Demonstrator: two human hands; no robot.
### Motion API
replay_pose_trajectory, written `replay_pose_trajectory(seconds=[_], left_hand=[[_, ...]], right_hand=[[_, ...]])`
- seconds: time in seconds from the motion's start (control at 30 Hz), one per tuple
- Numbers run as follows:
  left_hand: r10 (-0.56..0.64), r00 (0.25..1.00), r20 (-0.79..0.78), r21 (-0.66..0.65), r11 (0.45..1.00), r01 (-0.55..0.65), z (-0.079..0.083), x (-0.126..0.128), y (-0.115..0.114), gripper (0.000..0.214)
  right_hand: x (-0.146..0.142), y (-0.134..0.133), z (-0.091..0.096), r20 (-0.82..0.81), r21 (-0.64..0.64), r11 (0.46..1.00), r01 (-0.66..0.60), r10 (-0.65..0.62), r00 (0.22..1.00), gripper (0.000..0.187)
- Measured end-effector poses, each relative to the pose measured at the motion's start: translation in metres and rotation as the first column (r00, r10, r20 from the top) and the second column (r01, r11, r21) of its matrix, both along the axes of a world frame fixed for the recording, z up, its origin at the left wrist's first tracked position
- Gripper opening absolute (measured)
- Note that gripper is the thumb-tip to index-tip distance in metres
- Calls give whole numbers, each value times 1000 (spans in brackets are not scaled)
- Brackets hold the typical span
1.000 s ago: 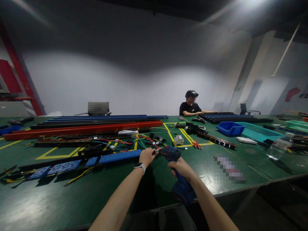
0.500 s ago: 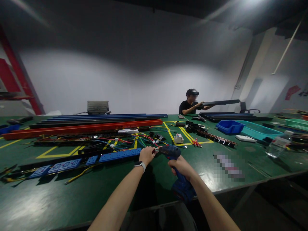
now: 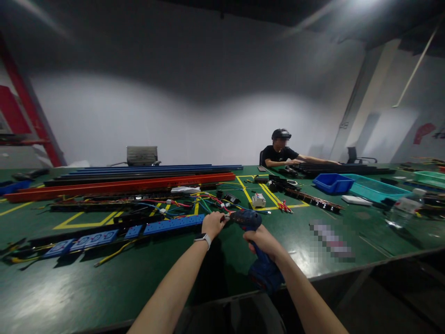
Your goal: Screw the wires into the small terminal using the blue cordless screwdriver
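Observation:
My right hand (image 3: 263, 242) is wrapped round the handle of a blue cordless drill (image 3: 247, 221), which points left above the green table (image 3: 104, 283). My left hand (image 3: 212, 224), with a watch on the wrist, is closed at the drill's front tip, pinching the chuck or bit; what it pinches is too small to make out. Just left of that hand lies the end of a long blue power strip (image 3: 167, 226) on a black rail.
Long red (image 3: 121, 185), blue and black rails lie across the far left. Loose coloured wires (image 3: 194, 204) and a small white breaker (image 3: 257, 200) sit behind my hands. Blue bin (image 3: 332, 183), teal tray (image 3: 375, 191) and a water bottle (image 3: 399, 214) stand right. A person sits opposite.
My hands and the drill have hardly moved. The person opposite lifted a long black rail half a second ago and has now laid it back on the table.

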State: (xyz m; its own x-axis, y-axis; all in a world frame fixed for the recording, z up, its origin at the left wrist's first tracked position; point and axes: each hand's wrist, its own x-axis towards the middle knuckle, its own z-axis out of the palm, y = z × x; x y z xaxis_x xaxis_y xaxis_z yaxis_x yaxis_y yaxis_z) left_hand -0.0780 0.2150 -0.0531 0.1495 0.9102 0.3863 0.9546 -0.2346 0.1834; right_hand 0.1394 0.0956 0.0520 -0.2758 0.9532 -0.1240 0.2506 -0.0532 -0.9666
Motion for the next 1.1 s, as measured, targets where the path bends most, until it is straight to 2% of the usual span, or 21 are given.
replay_pose_trajectory(seconds=[1.1], left_hand=[[15, 1000, -12, -32, 999, -15, 8, 1, -5, 41]], right_hand=[[0, 0, -1, -18, -14, 1000, -3, 3, 1000, 9]])
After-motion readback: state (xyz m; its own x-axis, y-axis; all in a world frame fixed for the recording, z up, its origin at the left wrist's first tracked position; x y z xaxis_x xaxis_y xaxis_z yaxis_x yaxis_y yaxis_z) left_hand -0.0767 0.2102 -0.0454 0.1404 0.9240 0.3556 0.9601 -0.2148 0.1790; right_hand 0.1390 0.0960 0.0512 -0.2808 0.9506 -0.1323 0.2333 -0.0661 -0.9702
